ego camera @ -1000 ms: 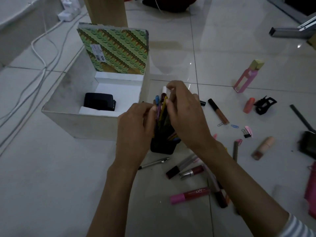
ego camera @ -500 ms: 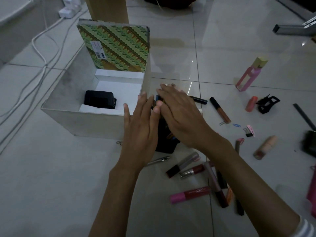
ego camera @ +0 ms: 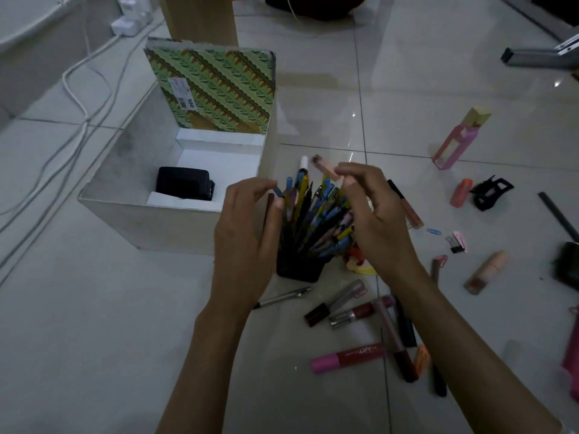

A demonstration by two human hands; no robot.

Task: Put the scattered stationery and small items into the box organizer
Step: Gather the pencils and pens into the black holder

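Both hands worked at the pen cup (ego camera: 299, 269)
The left hand (ego camera: 247, 233) pinched a blue pen (ego camera: 278, 193), the right hand (ego camera: 376, 220) pinched a peach tube (ego camera: 324, 167); the cup stood just beside the box organizer (ego camera: 150, 220).

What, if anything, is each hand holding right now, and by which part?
The right hand pinches a peach tube by its lower end, above the pen cup. The left hand seems to pinch a blue pen at its top.
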